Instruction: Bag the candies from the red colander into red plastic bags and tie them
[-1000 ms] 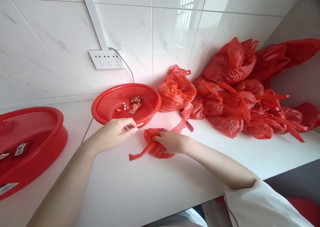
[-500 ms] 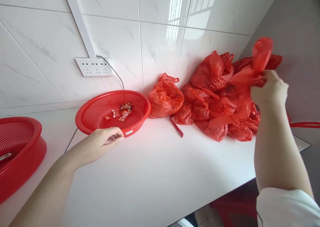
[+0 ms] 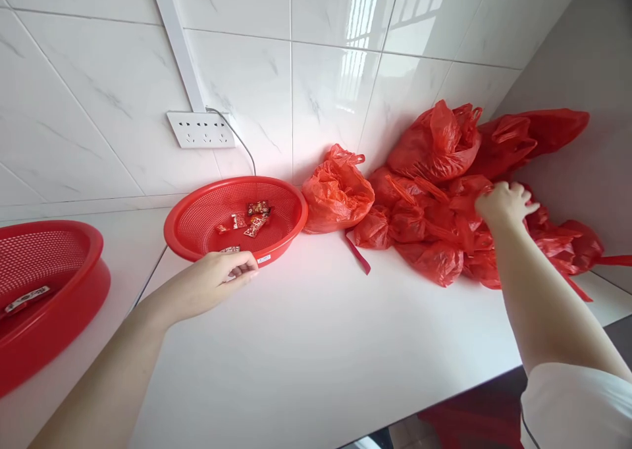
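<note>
My right hand [image 3: 506, 202] is over a pile of knotted red plastic bags [image 3: 429, 261], its fingers spread and touching or just above the upper ones. No bag hangs from it. In front of the red perforated basket [image 3: 172, 232], my left hand [image 3: 224, 281] is loosely curled near the rim, a small gap between thumb and fingers and nothing visible in it. Whether it touches the rim, I cannot tell. Inside that basket lie several small wrapped candies [image 3: 255, 225]. A fuller red bag [image 3: 338, 195] with its handles up stands just right of the basket.
A second red basket [image 3: 93, 264] with wrapped pieces is at the left edge. White tiles and a socket panel [image 3: 201, 130] with a cable are behind the white table [image 3: 316, 343]. A dark red strip [image 3: 359, 255] lies before the bags. A red stool [image 3: 459, 422] is below the table.
My right hand has lowered a red bag onto the pile and let go, its fingers now spread. My left hand stays by the basket. The view has shifted slightly.
</note>
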Tool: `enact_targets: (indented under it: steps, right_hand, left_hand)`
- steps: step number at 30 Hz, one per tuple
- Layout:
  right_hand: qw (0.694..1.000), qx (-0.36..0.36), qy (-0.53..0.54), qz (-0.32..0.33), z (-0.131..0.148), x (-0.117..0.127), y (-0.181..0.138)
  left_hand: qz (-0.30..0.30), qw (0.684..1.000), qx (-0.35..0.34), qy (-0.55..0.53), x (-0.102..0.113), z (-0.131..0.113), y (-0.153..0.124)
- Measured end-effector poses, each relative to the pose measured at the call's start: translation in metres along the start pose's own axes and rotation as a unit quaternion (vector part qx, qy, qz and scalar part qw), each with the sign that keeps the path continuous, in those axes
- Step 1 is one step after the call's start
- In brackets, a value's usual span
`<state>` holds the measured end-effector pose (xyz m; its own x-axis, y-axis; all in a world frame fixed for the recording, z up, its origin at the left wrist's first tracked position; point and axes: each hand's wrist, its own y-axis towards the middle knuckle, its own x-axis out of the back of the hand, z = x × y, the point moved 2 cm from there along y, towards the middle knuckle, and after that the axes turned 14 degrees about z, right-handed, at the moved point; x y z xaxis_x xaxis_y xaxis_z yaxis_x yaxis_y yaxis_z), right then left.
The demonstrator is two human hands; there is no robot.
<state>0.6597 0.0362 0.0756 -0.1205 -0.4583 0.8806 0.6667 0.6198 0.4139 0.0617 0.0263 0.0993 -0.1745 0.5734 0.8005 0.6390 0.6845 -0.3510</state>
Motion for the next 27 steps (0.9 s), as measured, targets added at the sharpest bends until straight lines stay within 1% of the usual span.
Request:
enact_targets:
  steps: [1, 2, 3, 4, 5, 7, 8, 10, 12, 15, 17, 18, 20, 22, 24, 25, 26, 27]
  right_hand:
    - [1.0, 0.017, 0.014, 0.004, 0.018, 0.005, -0.003]
    - [0.998, 0.052, 0.028, 0.011, 0.039, 0.01, -0.009]
    - [0.986, 0.145, 0.078, 0.038, 0.064, 0.015, -0.018]
    - [0.958, 0.242, 0.125, 0.088, 0.092, 0.019, -0.028]
    - [0.938, 0.291, 0.139, 0.124, 0.118, 0.021, -0.04]
    - [0.909, 0.347, 0.147, 0.179, 0.166, 0.02, -0.062]
    - [0.9, 0.359, 0.146, 0.199, 0.186, 0.016, -0.071]
    - [0.89, 0.355, 0.139, 0.251, 0.218, 0.001, -0.082]
    - [0.884, 0.341, 0.126, 0.296, 0.24, -0.018, -0.087]
    - [0.874, 0.322, 0.107, 0.349, 0.258, -0.042, -0.091]
    - [0.87, 0.309, 0.102, 0.372, 0.265, -0.047, -0.091]
    - [0.871, 0.302, 0.103, 0.373, 0.268, -0.044, -0.089]
    - [0.886, 0.286, 0.116, 0.346, 0.274, -0.03, -0.079]
    - [0.91, 0.267, 0.147, 0.282, 0.28, -0.008, -0.061]
    - [0.925, 0.251, 0.193, 0.212, 0.287, 0.011, -0.038]
    - [0.926, 0.244, 0.215, 0.193, 0.29, 0.016, -0.027]
    - [0.924, 0.236, 0.232, 0.19, 0.293, 0.017, -0.017]
    - [0.921, 0.229, 0.244, 0.201, 0.296, 0.014, -0.009]
  left_hand:
    - [0.0, 1.0, 0.001, 0.002, -0.001, 0.001, 0.0]
    - [0.0, 1.0, 0.002, 0.004, -0.001, 0.001, 0.001]
    - [0.001, 1.0, 0.001, 0.005, -0.002, 0.001, 0.001]
    - [0.001, 1.0, -0.001, 0.004, -0.002, 0.001, 0.001]
    - [0.0, 1.0, -0.004, 0.002, -0.003, 0.001, 0.001]
    - [-0.004, 1.0, -0.008, -0.002, -0.003, 0.001, 0.0]
    - [-0.008, 1.0, -0.01, -0.002, -0.003, 0.0, -0.001]
    - [-0.014, 1.0, -0.012, -0.001, -0.002, -0.001, -0.004]
    - [-0.016, 1.0, -0.012, -0.001, 0.0, -0.002, -0.007]
    - [-0.014, 1.0, -0.012, -0.01, 0.003, -0.004, -0.012]
    - [-0.016, 1.0, -0.012, -0.014, 0.004, -0.004, -0.014]
    - [-0.017, 1.0, -0.013, -0.016, 0.004, -0.004, -0.015]
    - [-0.022, 0.999, -0.014, -0.022, 0.005, -0.004, -0.017]
    - [-0.027, 0.999, -0.015, -0.029, 0.006, -0.003, -0.018]
    - [-0.032, 0.999, -0.013, -0.034, 0.007, -0.002, -0.02]
    - [-0.033, 0.999, -0.012, -0.035, 0.008, -0.001, -0.02]
    - [-0.033, 0.999, -0.01, -0.036, 0.008, -0.001, -0.021]
    - [-0.034, 0.999, -0.008, -0.037, 0.009, 0.0, -0.021]
